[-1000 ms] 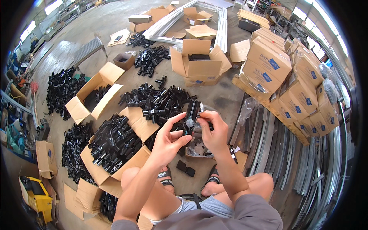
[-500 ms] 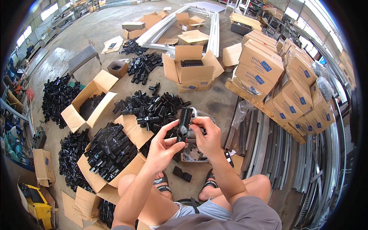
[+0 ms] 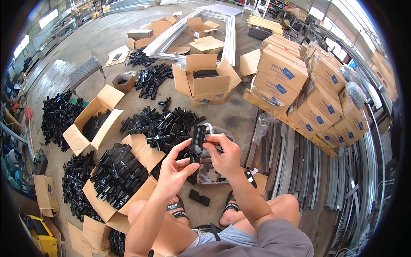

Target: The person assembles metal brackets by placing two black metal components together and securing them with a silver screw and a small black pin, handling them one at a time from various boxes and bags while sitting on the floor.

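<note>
- The stacked cartons [image 3: 280, 68] on the pallet sit a little further left and lower in view than a second ago; the person's head appears to have turned slightly.
- A loose heap of black pieces [image 3: 165, 126] lies on the floor beyond the hands, beside an open, filled carton [image 3: 99, 207].
- The left hand [image 3: 173, 173] has its grip closed round a black part, thumb and fingers on opposite sides.
- The right hand [image 3: 227, 157] keeps its fingertips at that part's right edge; whether they clench something small, I cannot tell.
- The black part [image 3: 197, 138] remains raised near-upright between both hands, suggesting handling continues on this same piece.
</note>
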Demonstrator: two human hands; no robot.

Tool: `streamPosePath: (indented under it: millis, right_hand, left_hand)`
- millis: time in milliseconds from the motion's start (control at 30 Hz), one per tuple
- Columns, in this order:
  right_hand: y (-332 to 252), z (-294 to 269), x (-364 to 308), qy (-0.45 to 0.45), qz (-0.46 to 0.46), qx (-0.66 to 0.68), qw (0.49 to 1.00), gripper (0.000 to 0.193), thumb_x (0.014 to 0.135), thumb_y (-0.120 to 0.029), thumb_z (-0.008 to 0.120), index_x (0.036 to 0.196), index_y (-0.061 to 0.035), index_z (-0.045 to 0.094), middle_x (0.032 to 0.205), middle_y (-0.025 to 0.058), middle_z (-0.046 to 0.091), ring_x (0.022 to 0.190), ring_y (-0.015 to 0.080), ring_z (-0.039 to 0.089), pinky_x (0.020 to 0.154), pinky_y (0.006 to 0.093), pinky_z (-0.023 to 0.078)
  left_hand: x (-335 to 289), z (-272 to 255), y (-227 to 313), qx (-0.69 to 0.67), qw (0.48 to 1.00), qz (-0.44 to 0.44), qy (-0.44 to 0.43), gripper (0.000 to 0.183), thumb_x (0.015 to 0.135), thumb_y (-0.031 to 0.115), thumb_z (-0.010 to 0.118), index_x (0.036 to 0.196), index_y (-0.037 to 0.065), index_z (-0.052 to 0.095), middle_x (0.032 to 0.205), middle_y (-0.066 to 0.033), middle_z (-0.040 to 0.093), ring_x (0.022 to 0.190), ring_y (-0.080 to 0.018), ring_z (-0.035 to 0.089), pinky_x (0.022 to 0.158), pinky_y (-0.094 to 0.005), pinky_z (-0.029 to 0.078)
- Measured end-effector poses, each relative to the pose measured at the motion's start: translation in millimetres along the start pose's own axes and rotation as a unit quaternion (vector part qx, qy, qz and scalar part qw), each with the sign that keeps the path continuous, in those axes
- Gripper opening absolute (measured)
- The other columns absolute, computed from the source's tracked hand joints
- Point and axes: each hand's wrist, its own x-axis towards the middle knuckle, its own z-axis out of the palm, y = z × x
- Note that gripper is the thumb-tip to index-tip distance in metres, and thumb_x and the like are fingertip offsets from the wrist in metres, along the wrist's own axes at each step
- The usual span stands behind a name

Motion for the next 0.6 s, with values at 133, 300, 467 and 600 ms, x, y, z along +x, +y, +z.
streamPosePath:
  millis: [133, 300, 467, 600]
  right_hand:
    - [0.6, -0.7, -0.4, -0.016, 0.000, 0.002, 1.000, 0.016, 0.097, -0.014, 0.074, 0.098, 0.0000, 0.066, 0.089, 0.0140, 0.070, 0.080, 0.0294, 0.072, 0.072, 0.0355, 0.056]
    - [14.6, 3.0, -6.4, -0.062, 0.034, -0.027, 0.997, 0.020, 0.104, -0.019, 0.064, 0.098, 0.0001, 0.064, 0.085, 0.0158, 0.064, 0.075, 0.0354, 0.064, 0.068, 0.0395, 0.051]
    - [-0.1, 8.1, -4.1, 0.006, -0.018, 0.008, 1.000, 0.024, 0.104, -0.021, 0.062, 0.093, 0.0005, 0.061, 0.082, 0.0162, 0.061, 0.072, 0.0361, 0.063, 0.065, 0.0406, 0.049]
    - [6.2, 13.6, -7.5, 0.018, 0.019, -0.012, 1.000, 0.026, 0.104, -0.022, 0.062, 0.091, 0.0007, 0.061, 0.084, 0.0172, 0.062, 0.068, 0.0359, 0.062, 0.062, 0.0412, 0.048]
  left_hand:
    - [-1.5, 0.6, 0.2, 0.010, 1.000, 0.001, -0.006, 0.071, 0.096, -0.009, 0.068, 0.157, 0.007, 0.038, 0.116, -0.0123, 0.074, 0.105, -0.0135, 0.070, 0.093, -0.0282, 0.057]
    - [-1.6, 3.3, -2.8, 0.018, 1.000, -0.001, -0.012, 0.070, 0.095, -0.010, 0.067, 0.157, 0.008, 0.039, 0.116, -0.0110, 0.074, 0.104, -0.0119, 0.069, 0.091, -0.0267, 0.056]
    - [-0.9, 2.6, -2.5, 0.009, 1.000, 0.004, -0.007, 0.070, 0.094, -0.012, 0.067, 0.157, 0.008, 0.040, 0.116, -0.0112, 0.074, 0.105, -0.0114, 0.068, 0.091, -0.0266, 0.056]
    - [1.8, 3.4, -1.9, 0.002, 1.000, 0.001, -0.007, 0.071, 0.093, -0.013, 0.067, 0.156, 0.008, 0.041, 0.116, -0.0109, 0.074, 0.104, -0.0110, 0.068, 0.090, -0.0264, 0.056]
